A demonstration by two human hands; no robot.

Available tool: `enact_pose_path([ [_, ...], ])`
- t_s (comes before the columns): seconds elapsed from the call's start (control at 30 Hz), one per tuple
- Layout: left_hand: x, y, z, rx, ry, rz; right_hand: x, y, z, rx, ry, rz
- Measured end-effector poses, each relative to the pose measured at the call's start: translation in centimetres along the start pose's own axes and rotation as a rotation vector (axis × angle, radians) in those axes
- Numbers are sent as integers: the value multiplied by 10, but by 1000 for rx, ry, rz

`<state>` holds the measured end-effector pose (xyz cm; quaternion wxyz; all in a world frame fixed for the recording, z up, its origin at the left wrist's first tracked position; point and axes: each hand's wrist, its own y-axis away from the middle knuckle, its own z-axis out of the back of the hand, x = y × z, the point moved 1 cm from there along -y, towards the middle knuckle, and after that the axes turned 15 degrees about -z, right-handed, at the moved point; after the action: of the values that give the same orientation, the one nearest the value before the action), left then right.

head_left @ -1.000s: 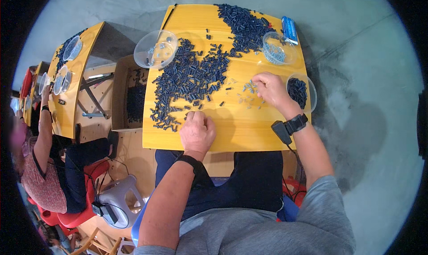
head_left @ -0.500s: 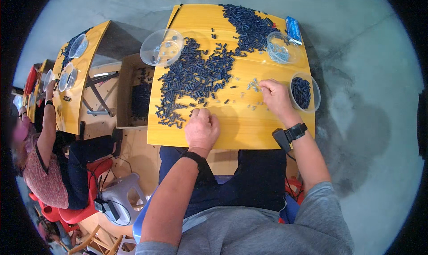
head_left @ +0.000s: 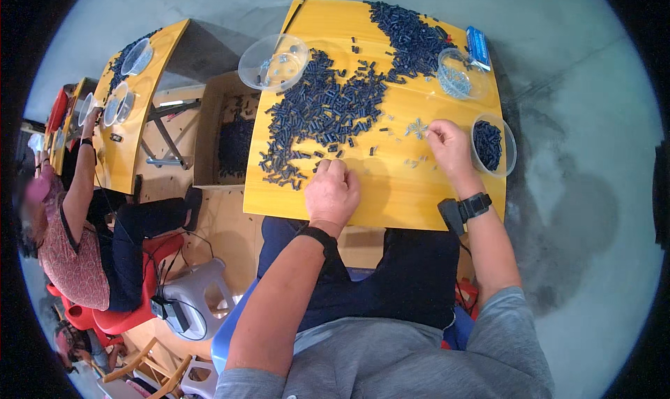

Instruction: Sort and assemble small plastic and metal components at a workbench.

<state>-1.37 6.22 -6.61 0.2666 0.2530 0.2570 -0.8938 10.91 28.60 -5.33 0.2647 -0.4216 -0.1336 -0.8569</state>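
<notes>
Dark short tube pcs [head_left: 328, 106] lie loose in a big heap across the left and centre of your yellow table [head_left: 391, 203], w/ a second dark heap [head_left: 412, 43] at the far edge; loose ones far outnumber those in the R-side clear tub [head_left: 511, 156], so I'd judge most of the work is left. That tub, near the table's R edge, has a fair qty of dark pcs, prob. the done lot, tho they're too small to check for anything fitted. Your R hand [head_left: 449, 146] is at the small pale bits [head_left: 417, 128], thumb and fingertips drawn together right beside the cluster; can't tell if one is pinched. A few more pale bits lie scattered nearer you, so those aren't used up either. Your L hand [head_left: 332, 193] is knuckles-up, fingers curled in, just below the main heap; can't see what, if anything, it's gripping. Supply-wise, the far-R tub [head_left: 477, 85] has plenty of pale bits, and the far-L tub [head_left: 257, 51] only a few small pcs.
</notes>
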Motion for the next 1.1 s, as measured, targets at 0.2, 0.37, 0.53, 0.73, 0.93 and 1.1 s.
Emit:
enact_pose_path([
  [0.2, 2, 1, 2, 8, -10, -4, 50, 54, -28, 149, 158, 368],
  [0.37, 1, -1, 0, -13, 8, -11, 58, 71, -49, 172, 283, 470],
  [0.53, 2, -1, 0, -8, 5, 2, 53, 65, -56, 198, 492, 467],
  [0.73, 1, -1, 3, 32, 14, -1, 57, 50, -38, 34, 462, 399],
  [0.93, 1, 2, 4, 5, 4, -25, 72, 46, -44, 65, 310, 366],
  [1.1, -1, 6, 6, 34, 68, -224, 78, 35, -58, 94, 296, 371],
])
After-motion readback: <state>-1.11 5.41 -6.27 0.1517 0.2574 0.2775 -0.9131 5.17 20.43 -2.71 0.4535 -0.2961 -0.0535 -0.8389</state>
